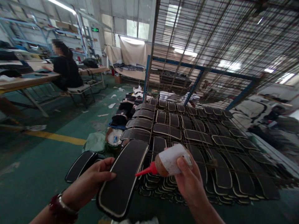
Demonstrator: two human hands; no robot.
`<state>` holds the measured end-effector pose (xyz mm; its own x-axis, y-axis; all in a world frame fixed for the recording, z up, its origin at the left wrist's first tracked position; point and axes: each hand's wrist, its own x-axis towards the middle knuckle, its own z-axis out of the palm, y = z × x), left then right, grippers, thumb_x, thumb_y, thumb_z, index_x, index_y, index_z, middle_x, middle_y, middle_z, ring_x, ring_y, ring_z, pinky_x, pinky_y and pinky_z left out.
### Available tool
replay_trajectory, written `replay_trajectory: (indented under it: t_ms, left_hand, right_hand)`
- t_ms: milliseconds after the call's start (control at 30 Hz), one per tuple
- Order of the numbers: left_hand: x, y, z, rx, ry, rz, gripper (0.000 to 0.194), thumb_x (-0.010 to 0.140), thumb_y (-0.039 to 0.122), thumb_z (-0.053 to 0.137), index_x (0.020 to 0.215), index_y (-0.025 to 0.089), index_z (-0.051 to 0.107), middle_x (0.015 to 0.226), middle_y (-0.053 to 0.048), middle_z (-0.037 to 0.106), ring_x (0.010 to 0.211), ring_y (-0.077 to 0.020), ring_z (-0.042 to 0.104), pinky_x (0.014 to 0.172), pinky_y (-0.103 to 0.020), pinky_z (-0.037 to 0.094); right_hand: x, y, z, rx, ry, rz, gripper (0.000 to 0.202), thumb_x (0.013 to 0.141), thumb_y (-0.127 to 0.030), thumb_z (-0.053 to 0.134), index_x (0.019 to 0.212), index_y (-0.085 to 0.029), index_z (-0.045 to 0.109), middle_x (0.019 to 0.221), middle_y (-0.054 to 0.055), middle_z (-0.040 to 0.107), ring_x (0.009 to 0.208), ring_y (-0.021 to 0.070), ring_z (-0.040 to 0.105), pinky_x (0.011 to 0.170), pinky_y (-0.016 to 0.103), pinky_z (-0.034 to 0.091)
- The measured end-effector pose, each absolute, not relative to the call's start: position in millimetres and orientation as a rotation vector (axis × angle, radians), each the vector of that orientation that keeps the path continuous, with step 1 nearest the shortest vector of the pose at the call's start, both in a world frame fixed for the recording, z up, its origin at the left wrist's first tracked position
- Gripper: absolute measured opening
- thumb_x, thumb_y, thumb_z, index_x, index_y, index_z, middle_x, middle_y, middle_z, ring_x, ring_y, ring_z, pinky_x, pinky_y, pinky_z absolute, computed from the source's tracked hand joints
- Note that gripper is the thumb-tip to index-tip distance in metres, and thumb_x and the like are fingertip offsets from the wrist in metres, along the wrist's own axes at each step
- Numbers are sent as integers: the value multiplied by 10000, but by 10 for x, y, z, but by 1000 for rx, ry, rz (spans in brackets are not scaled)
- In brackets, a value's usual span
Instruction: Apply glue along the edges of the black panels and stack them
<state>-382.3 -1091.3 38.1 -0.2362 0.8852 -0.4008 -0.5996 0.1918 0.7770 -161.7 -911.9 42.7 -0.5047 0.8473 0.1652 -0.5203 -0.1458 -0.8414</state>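
Observation:
A long dark panel [122, 180] with a pale line along its border is held at its left edge by my left hand [93, 179], the thumb on its face. My right hand [189, 174] is wrapped round a bottle [171, 160] with a whitish label and brownish contents. The bottle lies tilted sideways, and its red nozzle [146, 170] points left, its tip at the right edge of the panel. Whether the tip touches the panel I cannot tell.
Many similar panels [197, 137] lie in rows on wire racks ahead and right. Raised wire racks [198, 34] slant overhead. Another dark panel [80, 166] is beyond my left wrist. A round container [114, 137] stands near a green bag [94, 143]. A person [66, 67] sits at a table.

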Motion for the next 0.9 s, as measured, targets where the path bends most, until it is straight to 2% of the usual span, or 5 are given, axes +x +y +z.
replay_trajectory:
  t_ms: [200,367,667,900]
  left_hand:
    - [-3815,-10876,457,265,1188,1439,282,708,87,741,967,140,643,866,-86,769,708,-229,742,646,-327,609]
    - [-3834,-10850,443,217,1249,1469,316,707,67,723,995,133,610,830,-79,766,652,-204,730,622,-322,615]
    - [-3860,-10839,433,138,1323,1543,218,752,41,669,936,143,610,796,-76,768,637,-191,728,632,-331,624]
    - [-3830,-10865,366,48,1361,1676,200,740,27,683,880,161,631,718,-35,758,629,-201,745,592,-287,621]
  right_hand:
    - [-1576,-9211,461,-359,-1280,1791,506,806,-405,845,1235,-261,619,1140,126,661,1021,343,617,834,449,539]
    - [-1524,-9267,431,-367,-1360,1738,603,759,-449,872,1263,-261,597,1149,144,644,1026,378,604,758,442,544]
    - [-1546,-9424,481,-422,-1345,1726,627,700,-469,900,1223,-270,614,1129,147,643,1029,407,599,779,497,537]
    - [-1555,-9490,287,-378,-1336,1746,609,775,-428,856,1290,-282,564,1202,142,619,1072,387,585,789,478,543]
